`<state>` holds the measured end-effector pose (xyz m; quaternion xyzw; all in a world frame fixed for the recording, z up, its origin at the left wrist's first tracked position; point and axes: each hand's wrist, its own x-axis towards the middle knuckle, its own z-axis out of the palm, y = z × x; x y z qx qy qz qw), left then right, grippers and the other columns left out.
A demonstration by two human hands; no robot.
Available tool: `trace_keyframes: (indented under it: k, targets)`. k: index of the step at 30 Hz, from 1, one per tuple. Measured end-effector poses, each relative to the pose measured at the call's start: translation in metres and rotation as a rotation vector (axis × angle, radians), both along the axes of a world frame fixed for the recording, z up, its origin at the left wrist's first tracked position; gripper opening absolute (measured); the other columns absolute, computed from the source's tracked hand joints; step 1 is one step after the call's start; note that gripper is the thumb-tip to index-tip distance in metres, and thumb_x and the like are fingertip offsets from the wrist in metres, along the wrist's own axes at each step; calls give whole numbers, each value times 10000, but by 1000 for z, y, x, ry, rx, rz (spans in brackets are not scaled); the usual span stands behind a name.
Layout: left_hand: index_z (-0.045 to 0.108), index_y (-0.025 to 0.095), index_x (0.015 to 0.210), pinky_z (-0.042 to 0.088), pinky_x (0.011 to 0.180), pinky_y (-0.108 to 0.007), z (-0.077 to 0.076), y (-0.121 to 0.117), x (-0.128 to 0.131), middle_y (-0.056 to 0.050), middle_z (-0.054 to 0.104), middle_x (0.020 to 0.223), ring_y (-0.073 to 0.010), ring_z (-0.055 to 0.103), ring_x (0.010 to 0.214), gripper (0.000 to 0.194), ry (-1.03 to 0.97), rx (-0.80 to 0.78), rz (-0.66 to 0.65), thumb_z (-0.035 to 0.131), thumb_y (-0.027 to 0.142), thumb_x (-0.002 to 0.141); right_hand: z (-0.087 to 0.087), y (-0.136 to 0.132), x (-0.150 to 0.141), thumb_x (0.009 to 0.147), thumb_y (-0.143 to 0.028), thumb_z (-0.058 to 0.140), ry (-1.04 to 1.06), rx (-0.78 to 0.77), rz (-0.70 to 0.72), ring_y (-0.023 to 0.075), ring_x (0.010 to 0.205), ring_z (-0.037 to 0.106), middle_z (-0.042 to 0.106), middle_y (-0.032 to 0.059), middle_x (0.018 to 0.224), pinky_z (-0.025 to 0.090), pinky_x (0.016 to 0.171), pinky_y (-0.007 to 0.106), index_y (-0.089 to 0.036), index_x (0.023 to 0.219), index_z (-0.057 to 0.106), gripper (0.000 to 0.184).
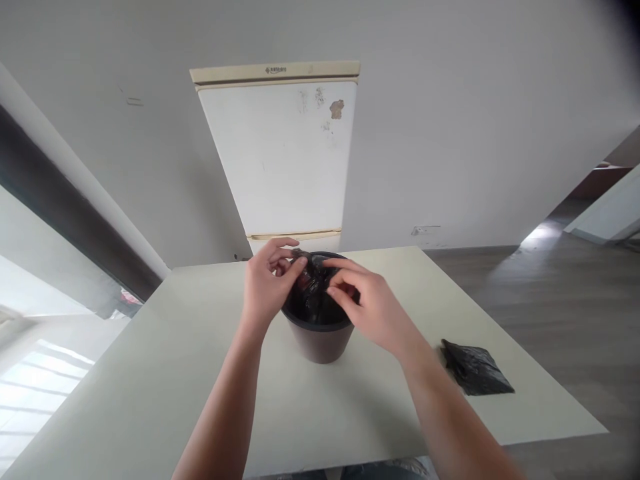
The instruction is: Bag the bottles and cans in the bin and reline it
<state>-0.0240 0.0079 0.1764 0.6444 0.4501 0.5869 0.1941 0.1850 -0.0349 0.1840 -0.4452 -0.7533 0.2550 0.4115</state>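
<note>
A brown trash can [323, 345] with a black rim stands upright on the table, and a black plastic bag [313, 290] sits bunched inside its mouth. Over the left side of the rim, my left hand [270, 277] pinches an edge of the bag between thumb and fingers. My right hand [363, 300] reaches over the right side, its thumb and fingers closed on another part of the bag. The bag's lower part is hidden inside the can.
A folded black plastic bag [477, 368] lies on the right of the pale table [200, 373]. Behind the table stands a white refrigerator [285, 160] against a grey wall. A wall socket [425, 230] is low to its right. Something dark shows below the table's front edge.
</note>
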Motion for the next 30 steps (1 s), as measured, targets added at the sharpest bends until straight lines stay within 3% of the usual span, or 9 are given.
trace_keyframes:
  k: [5, 8, 11, 16, 19, 21, 26, 28, 30]
  targets:
    - [727, 236, 1070, 481, 633, -266, 7, -18, 15, -22, 735, 867, -129, 602, 671, 222, 55, 110, -138, 798, 290, 867, 0, 21, -20, 994, -313, 585, 58, -101, 107, 176, 726, 604, 702, 8, 827, 463, 685, 317, -226, 836, 632, 186]
    - [716, 212, 1003, 494, 684, -280, -4, -9, -1, -56, 726, 912, -138, 606, 716, 193, -92, 205, -13, 662, 397, 989, 1, 25, -20, 991, -331, 607, 134, -97, 97, 169, 739, 618, 712, 1, 841, 472, 720, 314, -226, 847, 636, 181]
    - [663, 197, 871, 431, 607, -252, -33, 17, -28, -44, 654, 818, -120, 530, 648, 406, -357, 167, 171, 464, 488, 1073, 5, 31, -18, 1001, -365, 611, 202, -52, 107, 175, 802, 637, 720, 13, 902, 487, 772, 318, -223, 857, 634, 204]
    - [629, 191, 775, 386, 595, -252, -116, 56, -56, -20, 573, 726, -125, 473, 629, 459, -422, -139, 219, 509, 554, 1030, 24, 48, -21, 995, -461, 652, 362, 55, 138, 175, 812, 635, 709, 47, 976, 511, 798, 331, -207, 894, 643, 273]
    - [568, 188, 657, 327, 579, -253, -162, 58, -53, 13, 495, 626, -123, 425, 614, 484, -447, -295, 173, 636, 571, 947, 45, 60, -26, 969, -546, 683, 492, 202, 144, 171, 839, 636, 695, 53, 1008, 530, 829, 340, -207, 894, 634, 351]
    - [535, 189, 607, 288, 556, -258, -185, 55, -48, 30, 444, 573, -117, 381, 583, 512, -484, -357, 143, 699, 585, 886, 60, 66, -28, 952, -616, 680, 558, 315, 123, 171, 868, 645, 682, 50, 1030, 542, 837, 342, -216, 911, 622, 406]
    - [443, 196, 561, 235, 510, -253, -210, 53, -45, 56, 354, 531, -86, 305, 526, 517, -660, -448, 45, 778, 508, 802, 102, 75, -18, 1028, -672, 506, 600, 566, -103, 178, 957, 641, 653, 56, 1178, 581, 869, 385, -259, 1030, 584, 420]
    - [387, 206, 559, 218, 482, -251, -212, 56, -50, 64, 307, 532, -76, 267, 502, 500, -760, -476, -17, 766, 438, 788, 119, 77, -1, 1051, -616, 499, 650, 653, -208, 172, 934, 615, 649, 63, 1214, 593, 875, 401, -284, 1041, 567, 339]
    - [326, 217, 562, 210, 457, -252, -211, 58, -56, 67, 264, 538, -72, 234, 482, 488, -859, -507, -88, 738, 373, 772, 134, 79, 24, 1081, -467, 543, 750, 734, -272, 152, 871, 599, 654, 57, 1097, 599, 838, 366, -274, 1016, 564, 204]
